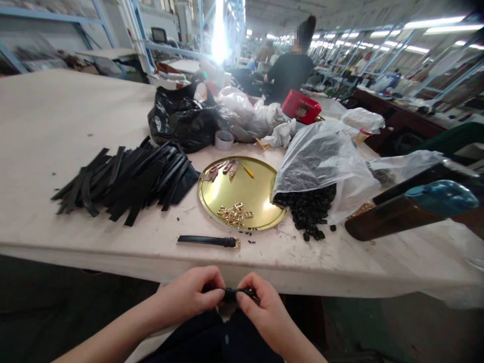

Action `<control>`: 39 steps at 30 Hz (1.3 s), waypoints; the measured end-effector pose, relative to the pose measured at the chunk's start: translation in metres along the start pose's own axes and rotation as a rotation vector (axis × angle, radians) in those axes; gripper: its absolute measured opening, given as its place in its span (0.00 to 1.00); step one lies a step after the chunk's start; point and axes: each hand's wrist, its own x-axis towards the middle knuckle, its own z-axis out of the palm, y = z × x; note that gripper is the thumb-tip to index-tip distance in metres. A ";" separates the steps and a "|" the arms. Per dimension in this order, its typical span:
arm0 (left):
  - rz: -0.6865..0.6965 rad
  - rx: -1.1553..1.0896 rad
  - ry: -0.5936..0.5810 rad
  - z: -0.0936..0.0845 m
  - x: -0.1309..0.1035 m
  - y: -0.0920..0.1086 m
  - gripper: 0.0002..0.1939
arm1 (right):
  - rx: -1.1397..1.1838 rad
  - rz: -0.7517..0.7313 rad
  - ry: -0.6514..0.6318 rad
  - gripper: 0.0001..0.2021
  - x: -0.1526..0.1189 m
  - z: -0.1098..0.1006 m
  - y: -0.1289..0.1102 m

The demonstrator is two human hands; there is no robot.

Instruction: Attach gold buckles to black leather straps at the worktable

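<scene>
The left hand (200, 291) and right hand (261, 301) both have their grip closed on a narrow black strap (230, 292), pinched between thumbs and fingers in front of the worktop (143, 256); a second strap (204, 241) with a gold buckle (237, 243) lies near its edge; beyond, a gold tray (242, 190) bears gold fittings (234, 215), between a heap of black strips (136, 177) and black pieces (308, 207) at a plastic bag (321, 151).

From here I can't read any words; the red package (297, 105) far right carries markings too blurred to make out.
</scene>
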 end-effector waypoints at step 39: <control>0.011 0.279 0.000 0.015 0.008 -0.022 0.10 | 0.291 0.207 0.001 0.11 0.001 0.014 0.015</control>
